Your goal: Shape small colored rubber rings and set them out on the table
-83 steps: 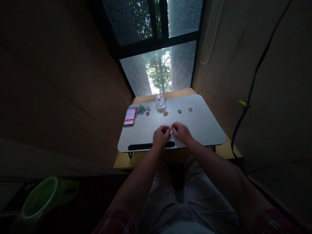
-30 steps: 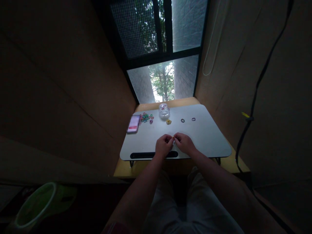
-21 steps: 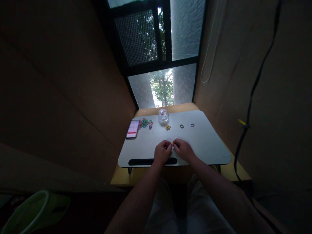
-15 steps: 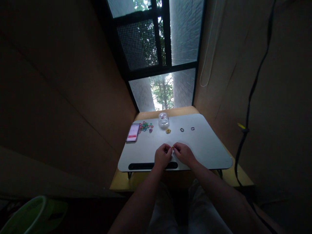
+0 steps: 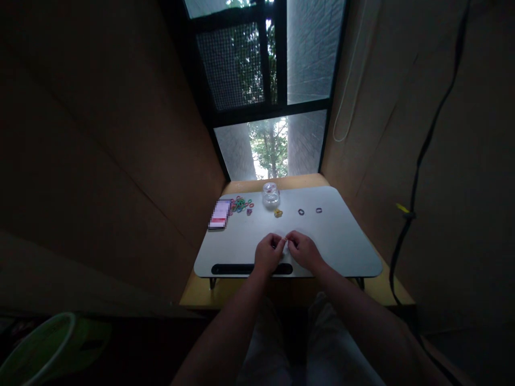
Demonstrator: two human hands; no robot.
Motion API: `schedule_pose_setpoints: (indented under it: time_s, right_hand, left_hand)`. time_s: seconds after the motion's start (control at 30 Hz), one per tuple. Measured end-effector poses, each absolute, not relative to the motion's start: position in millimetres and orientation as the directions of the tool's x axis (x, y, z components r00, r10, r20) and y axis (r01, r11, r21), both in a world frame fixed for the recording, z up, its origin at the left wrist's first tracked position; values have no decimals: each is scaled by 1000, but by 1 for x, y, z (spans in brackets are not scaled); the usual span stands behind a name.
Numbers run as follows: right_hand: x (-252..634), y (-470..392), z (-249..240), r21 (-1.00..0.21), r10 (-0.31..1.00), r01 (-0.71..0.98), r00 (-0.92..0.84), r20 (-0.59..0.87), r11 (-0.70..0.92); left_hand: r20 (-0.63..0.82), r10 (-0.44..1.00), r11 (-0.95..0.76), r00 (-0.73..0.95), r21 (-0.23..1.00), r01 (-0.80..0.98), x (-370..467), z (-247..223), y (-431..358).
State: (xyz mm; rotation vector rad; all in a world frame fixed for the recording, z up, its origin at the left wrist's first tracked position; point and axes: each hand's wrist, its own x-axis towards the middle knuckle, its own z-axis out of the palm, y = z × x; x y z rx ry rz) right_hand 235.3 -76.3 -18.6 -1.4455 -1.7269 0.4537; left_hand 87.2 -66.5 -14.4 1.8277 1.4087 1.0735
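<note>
Pinching a tiny pale bit [image 5: 285,239] from both sides, with left hand [image 5: 269,253] and right hand [image 5: 304,250] about fingertip to fingertip, on or just above the white table [image 5: 346,241], a little past the black slot [image 5: 233,269] in the near edge. Thumb against finger on each side, by the look; too small to tell the shape. For stuff this fiddly, keep both wrists low and steady, and ease rather than yank. Could be stretchy, so let go slowly. Handy pale backdrop for spotting drops, though probably slick.

Farther up the table: yellow bunch [image 5: 278,213] more or less straight ahead, dark band [image 5: 301,212] and purple band [image 5: 319,210] set apart to the right. Over left, phone [image 5: 219,214] lying flat, right beside a jumbled multicoloured pile [image 5: 241,204]. Just behind the yellow bunch, clear jar [image 5: 271,199], upright. Beyond that, wooden ledge [image 5: 306,181], then a dark-framed window [image 5: 269,111] with trees [image 5: 271,146] outside. Pretty dim otherwise between those brown walls [image 5: 140,161], so best to keep facing the light.
</note>
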Motion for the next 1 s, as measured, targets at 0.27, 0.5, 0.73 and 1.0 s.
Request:
schedule_pose_setpoints:
  time_s: [0.27,0.5,0.73,1.0]
  right_hand:
    - [236,-74,-21,-731,941,637,28,337,243]
    - [236,-77,-15,-725,943,644,15,333,246]
    - [236,-75,-16,-728,945,643,22,326,237]
    - [234,-73,-14,-714,949,663,17,313,224]
  left_hand:
    - [252,965,-259,72,883,391,83,-13,-53]
    - [276,961,-246,32,789,563,71,-12,-10]
    - [364,931,-247,-30,688,682,73,-13,41]
    - [423,898,-375,124,584,720,87,-13,75]
